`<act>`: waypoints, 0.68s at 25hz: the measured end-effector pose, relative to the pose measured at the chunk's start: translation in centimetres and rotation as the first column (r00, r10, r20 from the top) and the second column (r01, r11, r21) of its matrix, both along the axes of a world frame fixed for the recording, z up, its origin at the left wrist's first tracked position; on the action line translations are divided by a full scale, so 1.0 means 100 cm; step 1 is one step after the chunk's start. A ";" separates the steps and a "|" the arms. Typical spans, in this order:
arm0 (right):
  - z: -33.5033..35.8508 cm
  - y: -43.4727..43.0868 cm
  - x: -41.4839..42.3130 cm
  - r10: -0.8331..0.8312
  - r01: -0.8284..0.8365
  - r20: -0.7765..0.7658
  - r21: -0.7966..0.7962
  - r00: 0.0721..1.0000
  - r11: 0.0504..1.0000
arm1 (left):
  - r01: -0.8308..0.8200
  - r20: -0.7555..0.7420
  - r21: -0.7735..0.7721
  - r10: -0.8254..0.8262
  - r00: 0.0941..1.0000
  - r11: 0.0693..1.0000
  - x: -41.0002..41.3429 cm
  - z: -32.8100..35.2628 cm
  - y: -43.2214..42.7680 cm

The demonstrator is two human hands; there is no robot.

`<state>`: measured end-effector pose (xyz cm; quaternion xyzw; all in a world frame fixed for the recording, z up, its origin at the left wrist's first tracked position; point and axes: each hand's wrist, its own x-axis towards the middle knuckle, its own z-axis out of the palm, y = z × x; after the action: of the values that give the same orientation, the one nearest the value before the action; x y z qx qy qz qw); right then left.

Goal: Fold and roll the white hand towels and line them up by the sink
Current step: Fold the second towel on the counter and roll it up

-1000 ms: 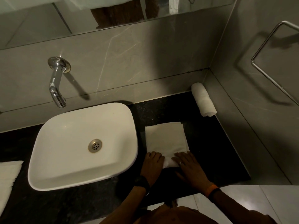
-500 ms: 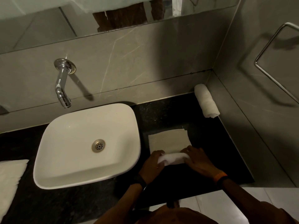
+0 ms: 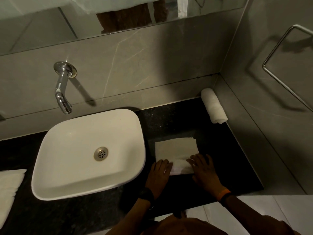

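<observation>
A folded white hand towel (image 3: pixel 176 148) lies flat on the black counter to the right of the white sink (image 3: pixel 55 167). Its near end is rolled into a short tube (image 3: pixel 180 168). My left hand (image 3: pixel 159 172) presses on the left end of that roll and my right hand (image 3: pixel 203 170) on its right end, fingers spread over it. A finished rolled towel (image 3: pixel 213 106) lies in the far right corner against the wall.
A stack of flat white towels (image 3: pixel 9 189) lies at the left edge of the black counter (image 3: pixel 237 167). A chrome tap (image 3: pixel 61 92) juts from the wall above the sink. A metal towel rail (image 3: pixel 277 68) hangs on the right wall.
The near end of the towel has been rolled up into a tube away from me. Both hands moved forward with the roll, and less flat towel shows beyond it.
</observation>
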<state>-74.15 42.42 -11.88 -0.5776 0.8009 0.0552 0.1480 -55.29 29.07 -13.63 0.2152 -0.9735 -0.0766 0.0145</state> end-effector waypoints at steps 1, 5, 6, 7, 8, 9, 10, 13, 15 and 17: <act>-0.003 0.001 0.000 0.000 0.000 -0.016 -0.013 1.000 1.000 | 0.001 -0.017 0.000 -0.001 1.000 1.000 0.000 -0.003 0.000; -0.007 0.006 0.006 -0.002 0.001 -0.025 -0.049 1.000 0.999 | 0.076 -0.100 0.006 -0.075 0.992 0.997 0.003 -0.003 0.004; -0.005 0.004 0.006 -0.023 0.021 -0.021 -0.070 1.000 0.997 | 0.090 -0.120 0.025 -0.087 0.989 0.996 0.004 -0.003 0.003; -0.004 0.002 0.004 -0.052 0.051 -0.013 -0.106 0.999 0.993 | 0.097 -0.135 0.059 -0.088 0.987 0.994 0.004 -0.002 0.001; 0.000 -0.002 0.000 -0.088 0.088 0.008 -0.133 0.996 0.987 | 0.094 -0.143 0.108 -0.078 0.987 0.990 0.004 0.000 -0.001; 0.002 -0.006 -0.003 -0.110 0.112 0.021 -0.162 0.994 0.980 | 0.073 -0.150 0.171 -0.047 0.988 0.983 0.001 0.004 -0.004; 0.005 -0.011 -0.006 -0.113 0.115 0.017 -0.162 0.993 0.980 | 0.028 -0.155 0.247 0.011 0.988 0.969 -0.003 0.009 -0.008; 0.006 -0.026 -0.009 0.006 -0.008 -0.047 -0.056 0.999 0.998 | -0.129 -0.077 0.627 0.226 0.971 0.768 -0.015 0.024 -0.025; 0.002 -0.036 -0.010 0.053 -0.049 -0.071 0.056 0.996 0.997 | -0.144 -0.049 0.684 0.242 0.969 0.715 -0.020 0.031 -0.034; 0.001 -0.046 -0.013 0.059 -0.050 -0.099 0.093 0.993 0.994 | -0.137 -0.041 0.459 0.175 0.984 0.878 -0.022 0.028 -0.031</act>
<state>-75.49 37.80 -11.79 -0.5884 0.7879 0.1247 0.1316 -57.49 26.02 -10.87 0.2870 -0.9067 -0.3090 0.0094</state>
